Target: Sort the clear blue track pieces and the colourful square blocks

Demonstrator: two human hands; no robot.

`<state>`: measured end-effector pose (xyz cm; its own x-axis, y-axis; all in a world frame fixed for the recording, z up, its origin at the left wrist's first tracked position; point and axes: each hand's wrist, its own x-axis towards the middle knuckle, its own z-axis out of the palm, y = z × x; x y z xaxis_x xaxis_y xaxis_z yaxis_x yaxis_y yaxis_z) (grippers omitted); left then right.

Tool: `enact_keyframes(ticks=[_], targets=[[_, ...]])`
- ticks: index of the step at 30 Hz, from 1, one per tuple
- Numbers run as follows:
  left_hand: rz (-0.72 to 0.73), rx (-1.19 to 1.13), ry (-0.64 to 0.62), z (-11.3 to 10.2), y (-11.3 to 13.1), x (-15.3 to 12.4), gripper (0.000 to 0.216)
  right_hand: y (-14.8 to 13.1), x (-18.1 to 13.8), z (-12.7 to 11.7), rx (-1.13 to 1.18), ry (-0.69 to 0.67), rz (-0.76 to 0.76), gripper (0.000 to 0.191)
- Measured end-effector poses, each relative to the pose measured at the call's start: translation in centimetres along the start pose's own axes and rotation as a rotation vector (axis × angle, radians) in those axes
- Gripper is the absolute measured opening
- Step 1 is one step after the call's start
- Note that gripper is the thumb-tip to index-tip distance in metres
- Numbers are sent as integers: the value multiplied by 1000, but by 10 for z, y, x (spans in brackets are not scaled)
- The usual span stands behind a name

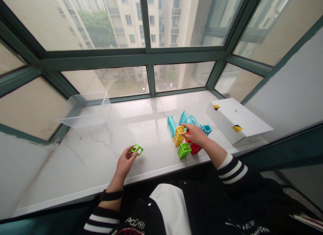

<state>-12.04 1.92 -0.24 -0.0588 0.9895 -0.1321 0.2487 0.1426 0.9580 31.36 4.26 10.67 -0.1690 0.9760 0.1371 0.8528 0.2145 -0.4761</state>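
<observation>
1. Left hand (pixel 124 162) holds a small green openwork block (pixel 137 150) between thumb and fingers; the block is clear of the other toys, over the middle of the marble-patterned sill (pixel 87 167), nearer its front edge than the window.
2. Right hand (pixel 196 134) reaches in from the sill's front edge, thumb and forefinger close together at the upper right side of a yellow openwork block (pixel 178 138). Whether they grip it or merely touch it, I cannot tell.
3. That yellow block stands upright, right of the sill's centre. Just in front of it, toward the front edge, is a green block tower (pixel 183 151), with red blocks (pixel 195 147) beside it, partly hidden under the right hand.
4. Behind the yellow block, toward the window edge, lie a straight translucent blue piece (pixel 171 126) and a curved, ribbed blue piece (pixel 185 118). A blue block (pixel 207 129) with a square opening sits to the right of the hand.
5. Near the sill's right end rests a white box (pixel 248 118) with two yellow-and-black tabs (pixel 237 128) along its lid edge.
6. At the back left corner is a clear plastic bin (pixel 91 117), well apart from the blocks.
</observation>
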Motion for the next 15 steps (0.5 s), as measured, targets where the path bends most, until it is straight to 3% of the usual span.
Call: enact_keyframes(ticks=[6, 11, 15], targets=[[11, -166, 18, 9, 35, -18, 76, -5, -12, -11, 98, 37, -38, 78], [16, -347, -41, 21, 51, -29, 70, -23, -33, -27, 163, 310, -151, 61], [-82, -658, -224, 33, 58, -35, 59, -55, -49, -29, 246, 486, -265, 44]])
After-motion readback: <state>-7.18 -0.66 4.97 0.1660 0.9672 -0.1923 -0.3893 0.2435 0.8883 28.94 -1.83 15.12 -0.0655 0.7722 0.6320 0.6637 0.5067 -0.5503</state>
